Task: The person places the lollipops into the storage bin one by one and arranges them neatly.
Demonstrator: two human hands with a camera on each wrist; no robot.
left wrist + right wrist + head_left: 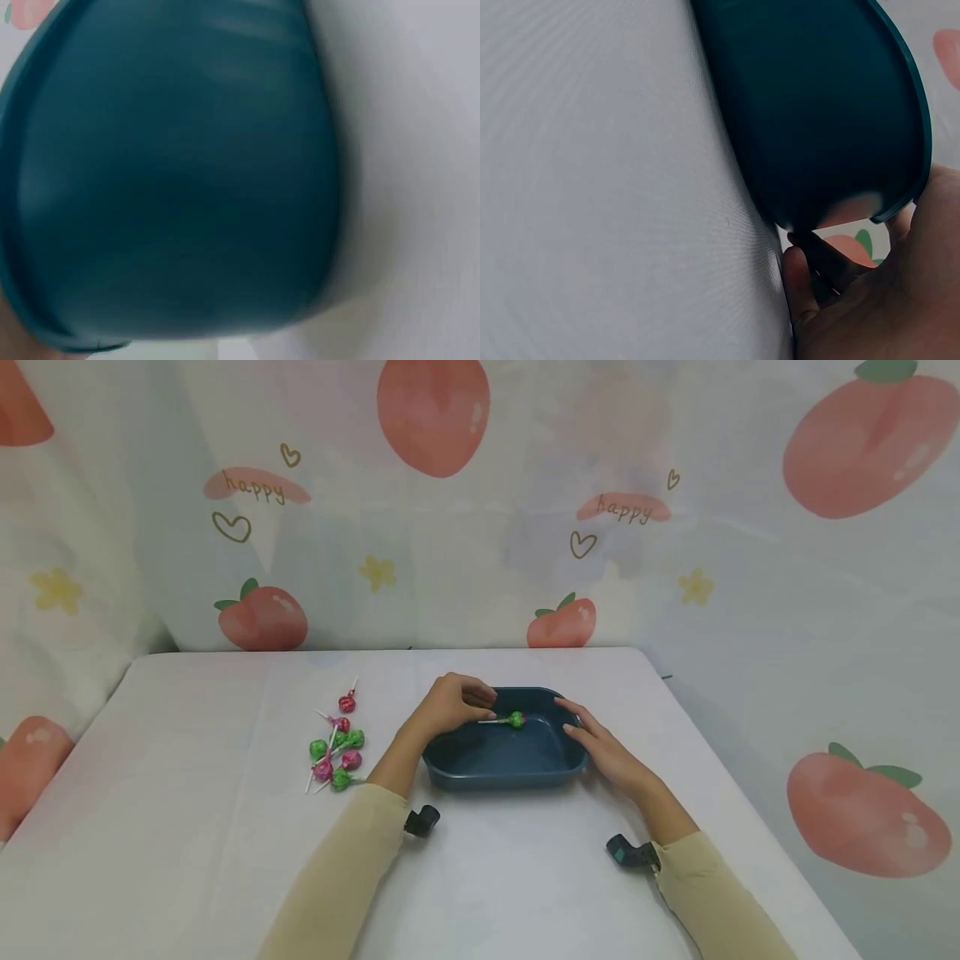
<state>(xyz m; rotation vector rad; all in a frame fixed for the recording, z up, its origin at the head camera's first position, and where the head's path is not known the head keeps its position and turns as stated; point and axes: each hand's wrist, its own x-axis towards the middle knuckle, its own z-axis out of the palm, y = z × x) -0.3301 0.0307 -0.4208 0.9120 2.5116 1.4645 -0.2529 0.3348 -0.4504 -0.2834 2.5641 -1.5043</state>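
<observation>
A dark blue oblong basin stands on the table. Inside it lies a lollipop with a green wrapper and a white stick, some red showing at its edge. My left hand hovers over the basin's left back part; thumb and fingers are parted, and the stick shows just below the thumb. With my right hand I grip the basin's right end, fingertips over the rim. In the right wrist view, thumb and fingers sit around the basin's wall. The left wrist view shows mostly the basin's outer side.
Left of the basin lies a loose group of several lollipops in green, pink and red wrappers, sticks pointing different ways. A white cloth covers the table. Behind it hangs a fruit-printed curtain.
</observation>
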